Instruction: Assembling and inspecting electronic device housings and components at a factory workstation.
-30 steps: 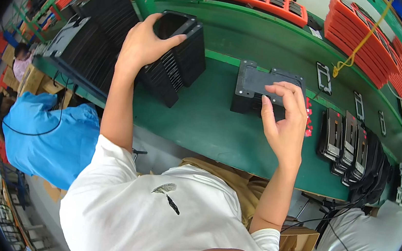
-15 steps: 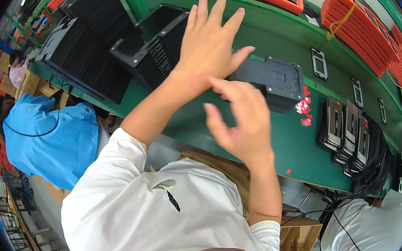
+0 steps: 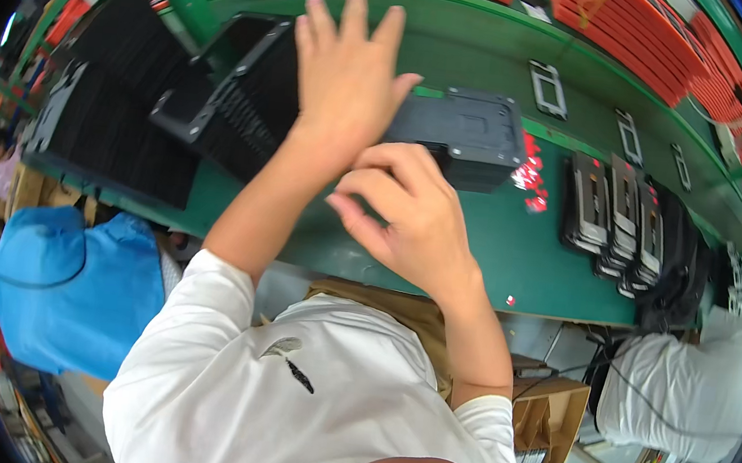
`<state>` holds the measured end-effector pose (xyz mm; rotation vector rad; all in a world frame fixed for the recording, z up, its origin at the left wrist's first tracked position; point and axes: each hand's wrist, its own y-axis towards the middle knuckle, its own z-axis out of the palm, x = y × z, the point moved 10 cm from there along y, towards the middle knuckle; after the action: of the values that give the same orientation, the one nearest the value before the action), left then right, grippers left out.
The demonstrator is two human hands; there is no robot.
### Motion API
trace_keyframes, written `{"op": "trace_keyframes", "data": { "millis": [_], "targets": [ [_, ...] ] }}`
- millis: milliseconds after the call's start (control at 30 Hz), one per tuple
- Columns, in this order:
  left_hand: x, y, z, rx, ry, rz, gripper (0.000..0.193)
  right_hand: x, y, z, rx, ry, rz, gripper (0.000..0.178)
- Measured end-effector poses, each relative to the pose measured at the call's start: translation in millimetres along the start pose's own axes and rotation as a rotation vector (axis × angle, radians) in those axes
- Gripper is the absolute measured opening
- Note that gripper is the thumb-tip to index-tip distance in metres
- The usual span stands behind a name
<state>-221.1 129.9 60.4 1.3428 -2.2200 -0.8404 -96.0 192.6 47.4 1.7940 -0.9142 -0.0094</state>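
Observation:
My left hand (image 3: 346, 80) is raised over the bench with its fingers spread and nothing in it. Below its wrist is my right hand (image 3: 414, 213), fingers curled in and the thumb tip close to the index tip. No object shows between them. Whether the right fingers touch the left wrist I cannot tell. Just right of the left hand stands a dark grey block-shaped stack of plates (image 3: 467, 133) with screws on its top. Behind the left forearm is a black slotted stack (image 3: 244, 110), partly hidden by that arm.
Tall black stacks (image 3: 119, 133) fill the bench's left end. Small red pieces (image 3: 530, 176) lie beside the grey block. Several grey-and-black flat parts (image 3: 591, 205) stand farther right. Red trays (image 3: 626, 41) sit on the shelf. People in blue (image 3: 81, 282) and white (image 3: 681, 382) are on either side.
My right hand has moved left and its fingers have curled in. My left hand stays spread, slightly lower beside the black stack. The whole view has shifted a little.

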Motion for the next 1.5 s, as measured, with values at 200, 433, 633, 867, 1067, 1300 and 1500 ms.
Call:
{"op": "trace_keyframes", "data": {
  "millis": [200, 433, 633, 867, 1067, 1300, 1500],
  "targets": [
    [23.5, -13.8, 24.6, 0.12, -0.558, 0.062, 0.08, -99.7, -3.0, -120.5, -0.353, 0.127, 0.293, 0.005],
    [-9.4, -49.8, 72.7, 0.288, -0.992, 0.26, 0.093, -324.4, -33.4, -176.6, -0.51, -0.323, 0.62, 0.022],
    [0.8, -57.3, 95.8, 0.298, -1.034, 0.088, 0.11, -407.0, -43.0, -79.2, 0.131, -1.043, 0.831, 0.027],
    [-0.7, -57.0, 97.3, 0.322, -1.03, 0.117, 0.122, -448.0, -25.5, -57.5, 0.114, -0.87, 0.597, 0.023],
    [-1.1, -57.8, 97.7, 0.403, -1.051, 0.101, 0.129, -440.6, -15.5, -53.3, 0.305, -1.122, 0.733, 0.025],
    [3.2, -55.7, 94.0, 0.334, -1.05, 0.052, 0.128, -348.7, 1.1, -187.0, -0.11, -1.071, 1.038, 0.032],
    [3.1, -56.1, 92.1, 0.308, -1.079, 0.078, 0.124, -193.5, 10.0, -274.5, -0.237, -1.398, 0.93, 0.029]
  ]
}}
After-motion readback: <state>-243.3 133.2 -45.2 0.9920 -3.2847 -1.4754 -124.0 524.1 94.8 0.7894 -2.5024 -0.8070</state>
